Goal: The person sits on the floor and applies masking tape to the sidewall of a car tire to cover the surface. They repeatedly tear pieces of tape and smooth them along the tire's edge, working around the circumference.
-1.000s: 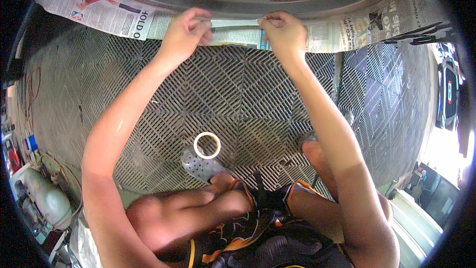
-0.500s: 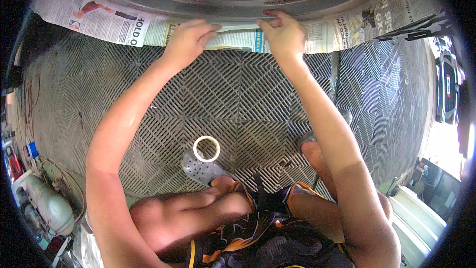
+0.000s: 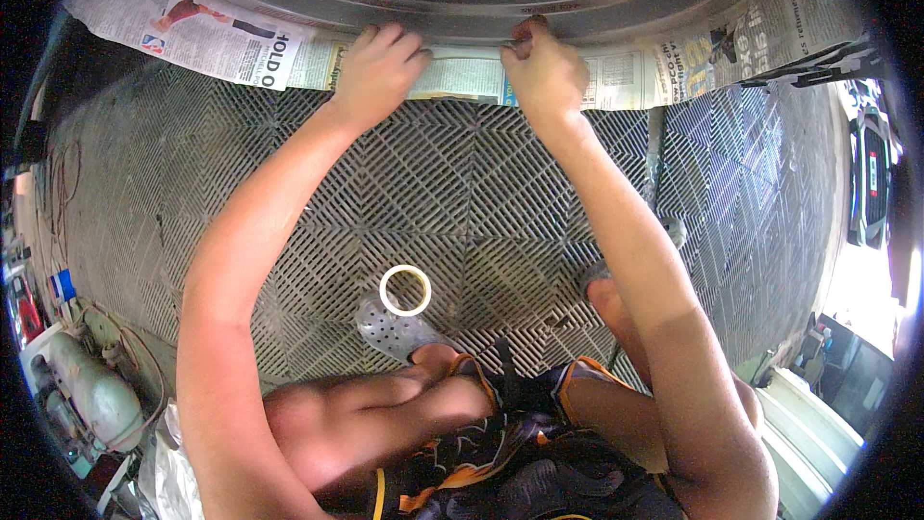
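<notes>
Sheets of newspaper (image 3: 626,80) hang along the lower edge of a grey curved vehicle panel (image 3: 452,14). Between my two hands, a pale strip of tape (image 3: 462,53) runs along the paper's top edge. My left hand (image 3: 378,75) is closed at the strip's left end, fingers curled against the panel's lower border. At its right end my right hand (image 3: 547,72) is closed too, thumb and fingertips bunched together. The exact hold of the fingertips is partly hidden. A ring-shaped roll of tape (image 3: 405,270) is down by my left shoe.
Dark ribbed floor tiles (image 3: 462,173) spread below the panel. My grey clog (image 3: 390,327) stands by the tape roll. A grey tank (image 3: 101,390) with hoses is at lower left. Pale ridged panels (image 3: 808,429) lie at lower right, and a vehicle front (image 3: 869,178) shows at far right.
My left hand's fingers have curled in and lifted slightly toward the panel. My right fingers have drawn closer together. The view has shifted a little.
</notes>
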Demonstrator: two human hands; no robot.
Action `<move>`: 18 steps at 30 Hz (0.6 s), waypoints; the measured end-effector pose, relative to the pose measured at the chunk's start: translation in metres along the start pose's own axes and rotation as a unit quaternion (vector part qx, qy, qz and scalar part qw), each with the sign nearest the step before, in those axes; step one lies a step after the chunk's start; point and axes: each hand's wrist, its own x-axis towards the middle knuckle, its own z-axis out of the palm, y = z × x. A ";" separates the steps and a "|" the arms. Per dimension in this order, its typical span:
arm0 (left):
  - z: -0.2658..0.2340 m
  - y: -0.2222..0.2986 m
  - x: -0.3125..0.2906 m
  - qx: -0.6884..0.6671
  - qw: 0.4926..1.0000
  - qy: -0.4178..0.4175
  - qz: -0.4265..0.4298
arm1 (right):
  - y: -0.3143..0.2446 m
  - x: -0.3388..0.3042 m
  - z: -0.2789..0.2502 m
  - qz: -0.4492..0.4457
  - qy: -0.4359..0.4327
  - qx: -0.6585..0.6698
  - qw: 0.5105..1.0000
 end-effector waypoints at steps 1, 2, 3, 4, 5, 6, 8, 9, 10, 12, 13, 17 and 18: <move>0.003 0.001 0.001 -0.002 1.000 -0.006 -0.004 | -0.001 0.001 0.000 0.000 0.001 -0.028 1.000; 0.006 0.002 0.002 0.001 1.000 -0.009 -0.009 | 0.000 0.002 0.000 0.000 0.001 -0.058 0.998; 0.009 0.003 0.003 0.003 1.000 -0.012 -0.014 | 0.000 0.002 0.000 -0.002 0.005 -0.059 0.998; 0.012 0.003 0.003 0.005 1.000 -0.015 -0.020 | 0.001 0.002 0.001 -0.004 0.010 -0.060 0.998; 0.014 0.003 0.005 0.004 0.999 -0.022 -0.024 | 0.003 0.002 0.002 -0.005 0.015 -0.061 0.998; 0.016 0.003 0.006 0.004 0.999 -0.030 -0.029 | 0.006 0.002 0.004 -0.008 0.020 -0.045 0.999; 0.019 0.003 0.008 0.000 0.999 -0.038 -0.036 | 0.011 0.000 0.007 -0.014 0.029 -0.010 0.999; 0.021 0.003 0.009 -0.002 0.998 -0.039 -0.040 | 0.012 0.000 0.009 -0.012 0.026 -0.012 1.000; 0.022 0.003 0.010 -0.004 0.998 -0.039 -0.042 | 0.012 -0.001 0.011 -0.011 0.023 -0.014 1.000; 0.023 0.002 0.010 -0.003 0.998 -0.050 -0.045 | 0.005 -0.002 0.012 0.005 0.014 -0.028 0.999; 0.023 0.002 0.010 -0.002 0.997 -0.055 -0.046 | 0.001 -0.002 0.012 0.020 0.010 -0.040 0.999; 0.022 0.002 0.011 0.007 0.995 -0.084 -0.051 | -0.003 -0.003 0.015 0.045 0.030 -0.033 0.998; 0.023 0.000 0.009 0.016 0.994 -0.093 -0.048 | -0.004 -0.004 0.016 0.052 0.028 -0.018 0.998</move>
